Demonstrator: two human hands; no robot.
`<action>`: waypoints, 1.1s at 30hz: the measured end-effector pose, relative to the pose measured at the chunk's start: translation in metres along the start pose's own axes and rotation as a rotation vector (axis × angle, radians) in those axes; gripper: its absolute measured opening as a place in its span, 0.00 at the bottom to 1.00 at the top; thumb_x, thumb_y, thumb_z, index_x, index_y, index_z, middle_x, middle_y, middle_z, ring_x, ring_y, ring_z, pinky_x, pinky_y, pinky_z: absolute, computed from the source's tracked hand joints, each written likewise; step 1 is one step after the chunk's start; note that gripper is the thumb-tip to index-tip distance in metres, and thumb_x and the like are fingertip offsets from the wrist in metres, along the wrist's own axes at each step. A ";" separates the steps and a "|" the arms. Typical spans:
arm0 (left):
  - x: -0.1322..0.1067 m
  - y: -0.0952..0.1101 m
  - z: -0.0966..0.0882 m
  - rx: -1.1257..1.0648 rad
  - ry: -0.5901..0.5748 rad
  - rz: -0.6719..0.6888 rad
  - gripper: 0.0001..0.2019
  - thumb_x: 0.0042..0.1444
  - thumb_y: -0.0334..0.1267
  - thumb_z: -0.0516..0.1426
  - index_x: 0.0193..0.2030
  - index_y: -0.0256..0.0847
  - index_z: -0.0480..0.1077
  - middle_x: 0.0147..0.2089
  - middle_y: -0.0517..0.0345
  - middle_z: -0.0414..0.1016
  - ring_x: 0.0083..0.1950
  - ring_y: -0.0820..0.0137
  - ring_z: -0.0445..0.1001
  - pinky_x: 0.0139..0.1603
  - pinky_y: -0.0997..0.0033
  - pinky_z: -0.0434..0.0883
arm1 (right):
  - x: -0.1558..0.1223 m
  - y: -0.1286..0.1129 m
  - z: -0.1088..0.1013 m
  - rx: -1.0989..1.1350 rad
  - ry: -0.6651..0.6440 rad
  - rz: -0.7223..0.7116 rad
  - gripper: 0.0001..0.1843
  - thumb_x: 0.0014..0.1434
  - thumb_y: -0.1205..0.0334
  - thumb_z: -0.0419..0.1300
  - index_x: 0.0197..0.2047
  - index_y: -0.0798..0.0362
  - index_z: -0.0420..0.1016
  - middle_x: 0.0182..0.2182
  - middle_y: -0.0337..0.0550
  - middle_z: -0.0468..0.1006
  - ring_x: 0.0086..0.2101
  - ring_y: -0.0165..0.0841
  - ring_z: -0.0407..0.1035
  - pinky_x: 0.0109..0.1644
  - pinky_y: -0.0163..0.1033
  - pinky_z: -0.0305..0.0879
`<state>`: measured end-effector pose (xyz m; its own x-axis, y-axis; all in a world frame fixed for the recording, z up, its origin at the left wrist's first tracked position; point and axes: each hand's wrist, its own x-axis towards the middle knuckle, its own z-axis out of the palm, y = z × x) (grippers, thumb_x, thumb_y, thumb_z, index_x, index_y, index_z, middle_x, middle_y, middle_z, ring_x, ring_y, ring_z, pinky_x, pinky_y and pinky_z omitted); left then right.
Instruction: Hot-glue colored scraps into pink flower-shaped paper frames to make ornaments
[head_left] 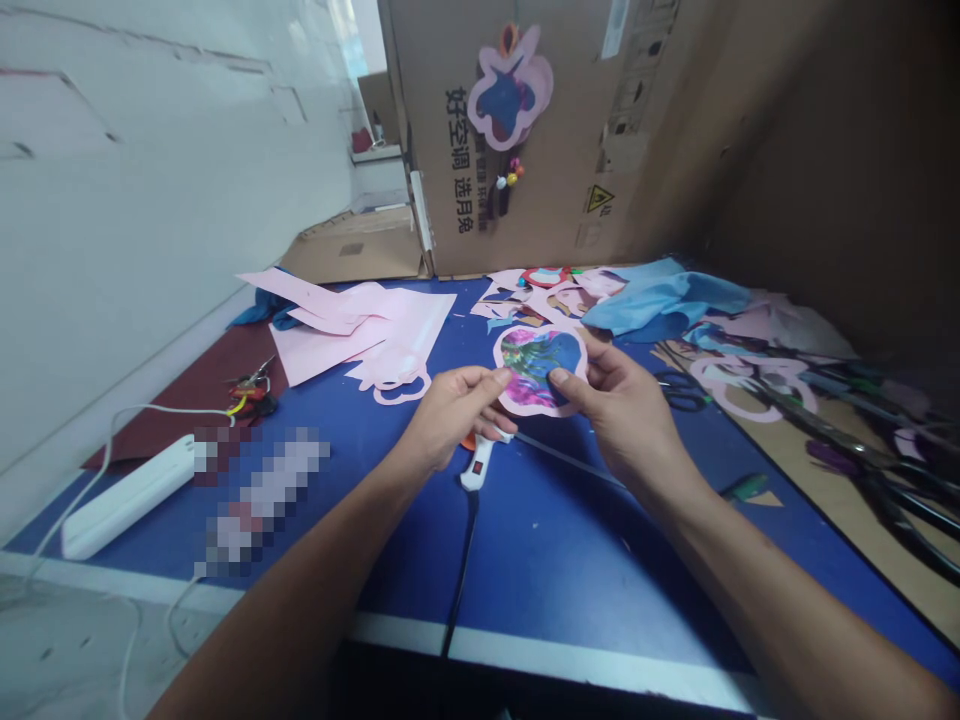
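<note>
Between my two hands is a flower-shaped craft piece (534, 362) with a pink border and a colourful patterned middle. My left hand (461, 410) pinches its left edge, thumb on the front. My right hand (619, 395) grips its right edge, the thumb lying over the patterned part. Just below the left fingers a white glue gun (477, 466) lies on the blue table, its black cord running to the front edge; its nozzle end is partly hidden by the left hand.
Pink sheets (352, 320) and cut pink outlines (401, 382) lie back left. Small scissors (255, 385) rest on dark red sheet (180, 400) near a white power strip (127, 500). Blue fabric (667, 298), scraps and large shears (862, 450) crowd the right. A pink flower ornament (487, 75) hangs on the cardboard.
</note>
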<state>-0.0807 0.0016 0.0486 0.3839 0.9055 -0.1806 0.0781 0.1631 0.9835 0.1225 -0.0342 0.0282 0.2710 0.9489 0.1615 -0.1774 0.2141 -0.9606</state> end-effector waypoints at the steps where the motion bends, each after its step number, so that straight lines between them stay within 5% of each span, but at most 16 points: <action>1: 0.000 0.000 0.000 0.020 -0.006 -0.009 0.18 0.71 0.53 0.67 0.41 0.38 0.79 0.30 0.50 0.86 0.26 0.73 0.82 0.25 0.80 0.71 | 0.000 0.000 0.000 0.002 0.002 0.001 0.35 0.48 0.45 0.86 0.55 0.47 0.85 0.47 0.46 0.91 0.38 0.40 0.82 0.31 0.39 0.78; 7: -0.003 0.001 0.004 0.030 -0.004 -0.025 0.09 0.68 0.40 0.70 0.40 0.36 0.81 0.36 0.48 0.89 0.27 0.74 0.82 0.27 0.79 0.72 | -0.004 0.003 0.003 0.009 -0.024 -0.003 0.32 0.53 0.44 0.85 0.56 0.45 0.85 0.49 0.45 0.91 0.41 0.41 0.84 0.38 0.42 0.82; 16: -0.002 0.002 0.003 -0.066 0.021 0.007 0.08 0.67 0.38 0.68 0.40 0.35 0.82 0.35 0.47 0.89 0.29 0.72 0.85 0.29 0.78 0.76 | -0.007 0.004 0.006 0.037 -0.094 0.061 0.28 0.53 0.49 0.86 0.53 0.44 0.84 0.48 0.43 0.91 0.46 0.43 0.85 0.58 0.53 0.83; 33: -0.004 0.001 0.009 0.023 0.050 0.026 0.08 0.66 0.37 0.69 0.37 0.35 0.82 0.33 0.49 0.88 0.28 0.72 0.83 0.29 0.78 0.74 | -0.009 0.005 0.011 0.033 -0.147 0.065 0.33 0.46 0.54 0.87 0.53 0.45 0.81 0.44 0.39 0.90 0.41 0.39 0.82 0.51 0.46 0.78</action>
<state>-0.0743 -0.0054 0.0504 0.3393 0.9281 -0.1536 0.0899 0.1305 0.9874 0.1090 -0.0392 0.0243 0.1166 0.9842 0.1333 -0.2216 0.1566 -0.9625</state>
